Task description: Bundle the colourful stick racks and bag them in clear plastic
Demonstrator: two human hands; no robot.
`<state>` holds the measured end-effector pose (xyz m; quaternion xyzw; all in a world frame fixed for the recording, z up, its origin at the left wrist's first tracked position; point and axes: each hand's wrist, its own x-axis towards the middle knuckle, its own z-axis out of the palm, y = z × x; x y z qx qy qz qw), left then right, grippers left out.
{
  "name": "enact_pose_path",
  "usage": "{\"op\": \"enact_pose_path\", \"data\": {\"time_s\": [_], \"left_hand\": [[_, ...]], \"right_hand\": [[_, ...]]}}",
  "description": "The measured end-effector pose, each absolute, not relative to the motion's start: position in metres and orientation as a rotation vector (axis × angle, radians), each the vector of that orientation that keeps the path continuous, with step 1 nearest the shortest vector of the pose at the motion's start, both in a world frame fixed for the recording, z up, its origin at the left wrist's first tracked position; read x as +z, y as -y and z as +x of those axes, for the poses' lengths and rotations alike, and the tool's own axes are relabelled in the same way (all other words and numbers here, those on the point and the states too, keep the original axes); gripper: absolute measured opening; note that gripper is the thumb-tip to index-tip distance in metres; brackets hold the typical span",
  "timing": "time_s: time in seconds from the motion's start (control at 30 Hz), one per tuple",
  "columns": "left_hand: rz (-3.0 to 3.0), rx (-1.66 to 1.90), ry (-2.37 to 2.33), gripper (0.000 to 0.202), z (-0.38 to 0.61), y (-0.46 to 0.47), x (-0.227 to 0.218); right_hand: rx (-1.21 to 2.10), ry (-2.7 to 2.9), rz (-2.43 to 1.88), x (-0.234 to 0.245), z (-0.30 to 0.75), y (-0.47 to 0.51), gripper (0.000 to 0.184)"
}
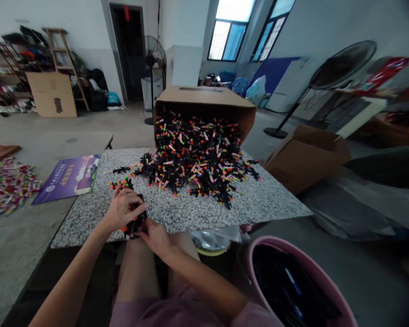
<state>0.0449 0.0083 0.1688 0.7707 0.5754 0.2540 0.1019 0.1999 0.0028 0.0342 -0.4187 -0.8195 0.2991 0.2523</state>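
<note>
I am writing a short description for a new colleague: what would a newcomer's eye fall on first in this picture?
First, a large heap of black pieces with bright coloured tips spilling from a tipped cardboard box onto a speckled granite tabletop. At the table's near edge, the left hand and right hand hold a small black cluster. A pink bucket stands at lower right.

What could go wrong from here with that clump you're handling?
The black clump in the left hand and right hand sits at the near edge of the stone table, so pieces might drop to the floor. The heap spilling from the tipped cardboard box could slide further if bumped. The pink bucket beside the right arm might get knocked.
</note>
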Motion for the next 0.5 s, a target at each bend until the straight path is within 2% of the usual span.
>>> {"op": "enact_pose_path", "data": {"time_s": [0.1,0.23,0.37,0.43,0.5], "left_hand": [[2.15,0.955,-1.651,0.039,0.032,-0.006,0.176],[2.084,1.147,-1.926,0.045,0.011,-0.03,0.177],[2.043,0.688,-2.198,0.042,0.01,-0.065,0.168],[2.078,0.471,-2.178,0.036,0.016,-0.071,0.164],[2.125,0.373,-2.146,0.032,0.022,-0.068,0.162]], "right_hand": [[0.816,2.199,-1.111,0.043,0.222,-0.052,0.043],[0.569,1.983,-1.683,0.073,0.229,-0.139,0.044],[0.579,1.857,-1.876,0.081,0.218,-0.188,0.076],[0.643,1.739,-1.909,0.071,0.221,-0.192,0.078],[0.732,1.591,-1.876,0.055,0.23,-0.187,0.071]]}}
